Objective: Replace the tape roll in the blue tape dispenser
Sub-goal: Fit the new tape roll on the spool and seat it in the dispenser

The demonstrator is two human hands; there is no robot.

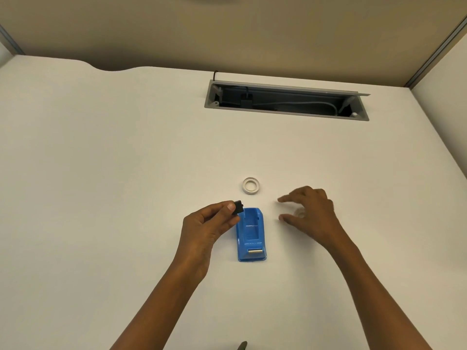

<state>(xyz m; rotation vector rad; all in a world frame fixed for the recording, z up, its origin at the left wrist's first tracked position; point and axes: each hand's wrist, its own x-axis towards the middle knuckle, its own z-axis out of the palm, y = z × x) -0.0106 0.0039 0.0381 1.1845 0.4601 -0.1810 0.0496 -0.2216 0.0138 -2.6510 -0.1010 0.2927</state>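
Note:
The blue tape dispenser [251, 234] lies on the white desk with its roll bay empty and its metal cutter facing me. My left hand [207, 228] pinches a small black spool hub [238, 207] just above the dispenser's far left corner. A white tape roll [251, 185] lies flat on the desk beyond the dispenser. My right hand [309, 213] hovers to the right of the dispenser, fingers spread. A faint, translucent ring [300, 212] shows by its palm; whether the hand touches it is unclear.
An open grey cable tray [285, 114] with cables inside is sunk into the desk at the back. Beige partition walls [227, 34] close the desk at the back and right. A dark tip [242, 346] pokes in at the bottom edge.

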